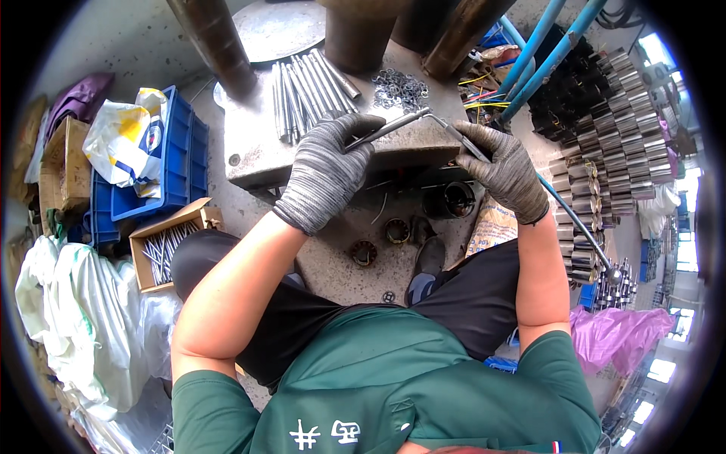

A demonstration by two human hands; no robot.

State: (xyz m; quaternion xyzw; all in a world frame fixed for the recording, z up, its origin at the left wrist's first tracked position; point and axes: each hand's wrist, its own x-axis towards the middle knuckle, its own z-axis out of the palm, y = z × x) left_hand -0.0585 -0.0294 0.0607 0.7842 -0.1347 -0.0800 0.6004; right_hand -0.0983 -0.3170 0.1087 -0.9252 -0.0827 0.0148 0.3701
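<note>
My left hand (325,166), in a grey striped knit glove, is closed round a slim metal rod (389,130) that points up and to the right over the metal bench. My right hand (503,168), gloved alike, grips a narrow metal hand tool (465,142) whose exact kind I cannot make out. The tool's thin tip meets the rod's far end, or nearly so. Beyond my left hand, several similar metal rods (306,91) lie side by side on the bench. A heap of small dark metal clips (399,92) sits just past the rod.
Thick brown metal columns (214,45) rise from the bench (257,160). To the left stand blue crates (185,155) and a cardboard box of rods (162,253). Stacked metal cylinders (612,136) and a blue bar (571,212) with a ball end are on the right.
</note>
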